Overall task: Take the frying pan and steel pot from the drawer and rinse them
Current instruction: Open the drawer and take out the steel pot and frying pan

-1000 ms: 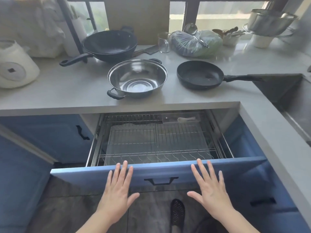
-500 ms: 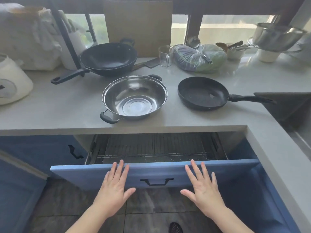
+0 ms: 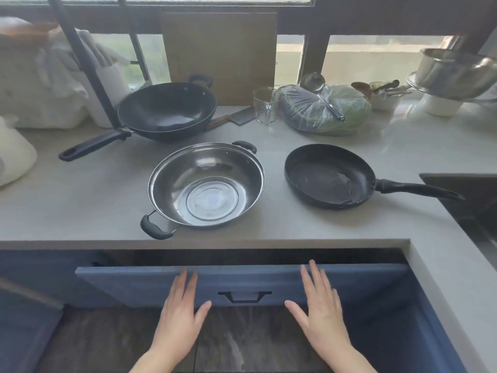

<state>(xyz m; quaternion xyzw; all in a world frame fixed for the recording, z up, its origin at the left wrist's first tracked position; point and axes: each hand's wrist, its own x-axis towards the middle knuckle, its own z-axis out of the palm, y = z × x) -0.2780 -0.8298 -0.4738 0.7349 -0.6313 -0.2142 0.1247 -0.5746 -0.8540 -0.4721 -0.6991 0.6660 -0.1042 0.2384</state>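
Observation:
The steel pot (image 3: 206, 185) with two black handles stands on the grey counter (image 3: 80, 200), near its front edge. To its right lies the black frying pan (image 3: 329, 176), its handle pointing right toward the sink (image 3: 473, 200). Below the counter the blue drawer (image 3: 129, 285) is almost closed, only a dark gap showing above its front. My left hand (image 3: 180, 316) and my right hand (image 3: 320, 313) press flat on the drawer front, fingers straight, either side of the black pull handle (image 3: 244, 296).
A black wok (image 3: 166, 111) sits behind the pot, with a cleaver (image 3: 234, 118), a glass cup (image 3: 266, 105), a bagged vegetable (image 3: 325, 111) and a ladle at the back. A white appliance (image 3: 13, 154) is far left. Steel bowls (image 3: 454, 72) stand back right.
Both hands have pushed the drawer inward; its wire rack, visible before, is now hidden under the counter. The view has risen toward the counter.

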